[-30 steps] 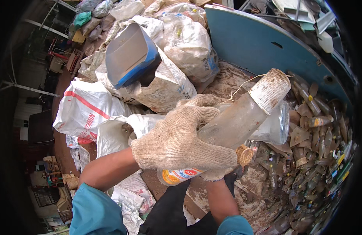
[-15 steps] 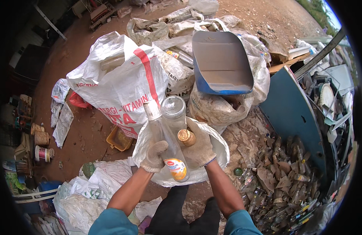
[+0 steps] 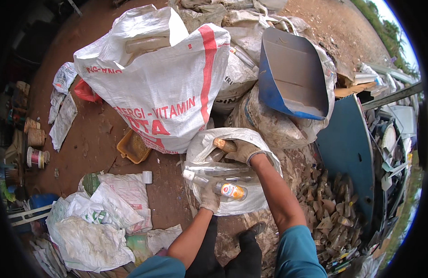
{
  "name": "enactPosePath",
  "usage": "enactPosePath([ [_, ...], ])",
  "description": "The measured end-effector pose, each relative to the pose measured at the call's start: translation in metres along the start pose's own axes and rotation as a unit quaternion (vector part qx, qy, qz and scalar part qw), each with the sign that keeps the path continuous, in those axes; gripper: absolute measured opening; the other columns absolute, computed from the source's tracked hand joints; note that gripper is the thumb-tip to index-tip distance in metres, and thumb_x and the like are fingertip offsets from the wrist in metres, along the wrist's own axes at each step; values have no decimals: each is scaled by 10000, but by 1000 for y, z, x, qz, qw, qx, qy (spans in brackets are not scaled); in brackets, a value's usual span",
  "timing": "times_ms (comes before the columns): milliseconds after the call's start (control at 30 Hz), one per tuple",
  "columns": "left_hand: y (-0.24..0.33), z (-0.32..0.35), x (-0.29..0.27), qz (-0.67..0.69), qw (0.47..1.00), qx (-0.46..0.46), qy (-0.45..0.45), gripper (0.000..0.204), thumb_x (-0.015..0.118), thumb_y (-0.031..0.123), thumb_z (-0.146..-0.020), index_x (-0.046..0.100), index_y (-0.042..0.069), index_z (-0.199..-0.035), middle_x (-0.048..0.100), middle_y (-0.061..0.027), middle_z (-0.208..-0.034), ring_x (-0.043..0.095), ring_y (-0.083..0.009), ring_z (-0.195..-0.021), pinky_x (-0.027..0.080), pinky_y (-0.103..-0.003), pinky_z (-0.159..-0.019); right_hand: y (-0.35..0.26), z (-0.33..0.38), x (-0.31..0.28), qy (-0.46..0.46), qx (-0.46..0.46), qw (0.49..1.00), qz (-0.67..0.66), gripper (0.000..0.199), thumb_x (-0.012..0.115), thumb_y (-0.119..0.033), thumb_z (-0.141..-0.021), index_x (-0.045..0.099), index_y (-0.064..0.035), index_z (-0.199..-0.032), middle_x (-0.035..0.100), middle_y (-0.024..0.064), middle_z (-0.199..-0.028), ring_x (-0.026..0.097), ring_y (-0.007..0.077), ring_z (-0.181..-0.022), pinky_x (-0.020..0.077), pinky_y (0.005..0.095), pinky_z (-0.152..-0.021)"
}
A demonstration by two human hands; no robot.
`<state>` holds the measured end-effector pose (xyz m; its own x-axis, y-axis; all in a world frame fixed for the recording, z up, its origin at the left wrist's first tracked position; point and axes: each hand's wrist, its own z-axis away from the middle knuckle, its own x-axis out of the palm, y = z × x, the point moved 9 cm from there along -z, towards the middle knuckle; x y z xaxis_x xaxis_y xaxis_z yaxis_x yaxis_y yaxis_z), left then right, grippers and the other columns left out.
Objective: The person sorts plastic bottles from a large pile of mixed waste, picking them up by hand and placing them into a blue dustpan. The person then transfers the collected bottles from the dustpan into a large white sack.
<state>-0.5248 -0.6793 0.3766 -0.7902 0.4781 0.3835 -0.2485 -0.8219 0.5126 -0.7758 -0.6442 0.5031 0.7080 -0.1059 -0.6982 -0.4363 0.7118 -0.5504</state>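
Observation:
My gloved left hand [image 3: 209, 198] is closed around a clear glass bottle [image 3: 215, 184] with a white cap and an orange-and-white label. The bottle lies tilted nearly sideways across the mouth of a small white woven sack [image 3: 265, 204], its cap toward the left. My right hand [image 3: 245, 152], gloved too, reaches inside the sack near its far rim, closed on a bottle with a rusty gold-brown cap [image 3: 224, 145]. The rest of that bottle is partly hidden by the hand. Between my hands more clear glass bottles [image 3: 211, 168] lie in the sack.
A tall white sack with red print [image 3: 153, 97] holding glass stands ahead left. A blue dustpan-like scoop [image 3: 295, 76] rests on filled sacks ahead right. Broken brown glass [image 3: 332, 204] is heaped right, beside a blue panel [image 3: 346, 148]. Folded sacks [image 3: 96, 227] and a yellow tray [image 3: 134, 147] lie left.
The labelled bottle has gone from near upright to lying almost sideways over the sack. My right hand has moved away from the left, toward the sack's far side. The whole view has shifted.

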Motion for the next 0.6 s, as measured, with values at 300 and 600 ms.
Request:
enactPosePath([
  [300, 74, 49, -18, -301, 930, 167, 132, 777, 853, 73, -779, 431, -41, -1422, 605, -205, -1310, 613, -294, -1201, 481, -382, -1035, -1, 10, -28, 83, -180, 978, 71, 558, 770, -426, -832, 681, -225, -1345, 656, 106, -1370, 620, 349, -1244, 485, 423, -1078],
  [600, 131, 46, -22, -306, 925, 156, 165, 691, 739, 19, -851, 421, -27, -1463, 650, -161, -1219, 645, -238, -1065, 537, -343, -877, -57, 67, 56, -21, -70, 992, 102, 881, 828, -464, -693, 514, -195, -1471, 566, 172, -1287, 511, 385, -1325, 369, 608, -1074],
])
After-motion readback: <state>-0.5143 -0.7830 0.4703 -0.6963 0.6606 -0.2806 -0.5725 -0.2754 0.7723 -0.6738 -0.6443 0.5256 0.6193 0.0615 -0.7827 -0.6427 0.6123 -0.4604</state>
